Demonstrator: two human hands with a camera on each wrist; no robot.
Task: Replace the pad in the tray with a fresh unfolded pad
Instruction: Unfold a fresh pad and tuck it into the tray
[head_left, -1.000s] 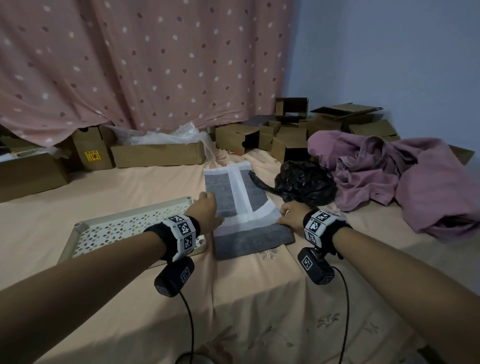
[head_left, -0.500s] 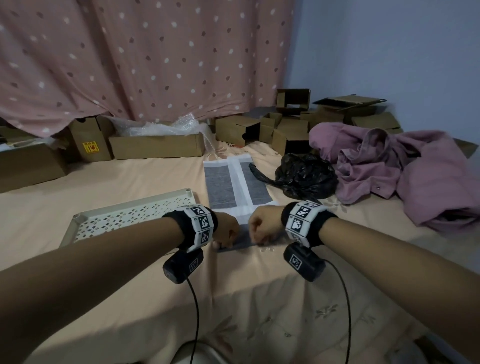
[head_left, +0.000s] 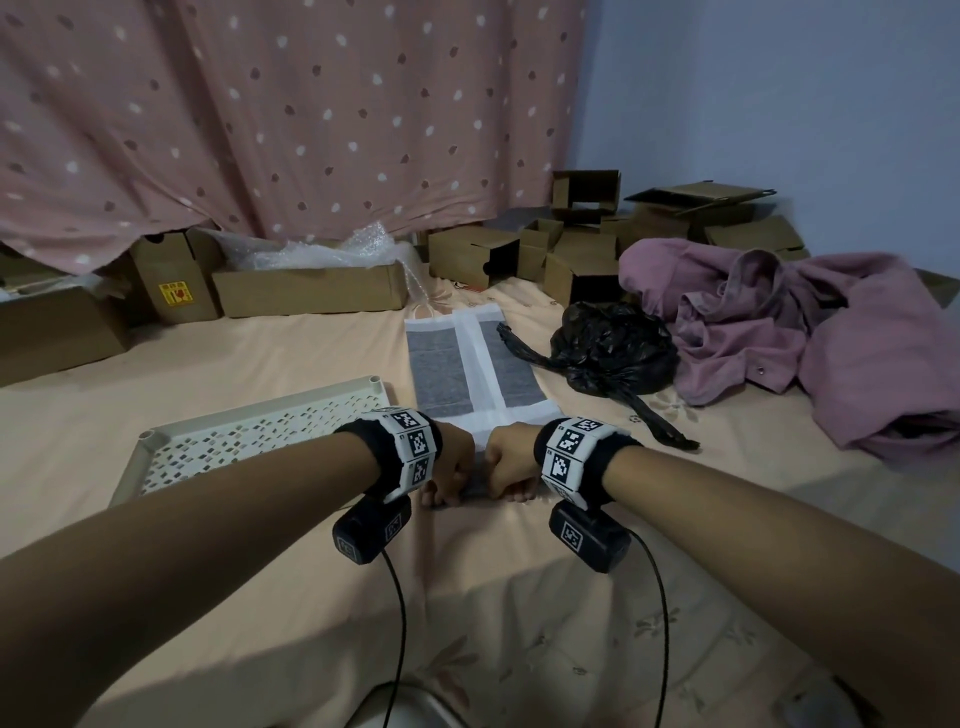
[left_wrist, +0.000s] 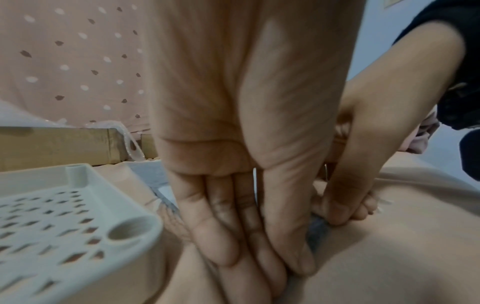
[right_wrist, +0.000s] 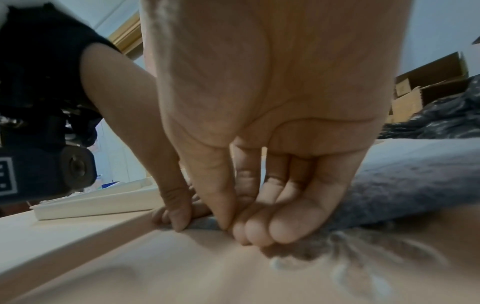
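Observation:
A partly unfolded pad, white with grey panels, lies lengthwise on the peach bed sheet, to the right of a cream perforated tray. My left hand and right hand sit side by side at the pad's near edge, fingers curled. In the right wrist view my right hand pinches the grey pad edge between thumb and fingers. In the left wrist view my left hand has thumb and fingers pressed together on the pad, right beside the tray corner. No pad is visible in the tray.
A tied black plastic bag lies just right of the pad. A heap of mauve clothing fills the far right. Cardboard boxes and bubble wrap line the back under a dotted curtain. Bare sheet lies in front of my hands.
Both hands slid from the pad's side edges down to its near edge, drew close together and curled onto it. The near grey fold is now mostly hidden under them.

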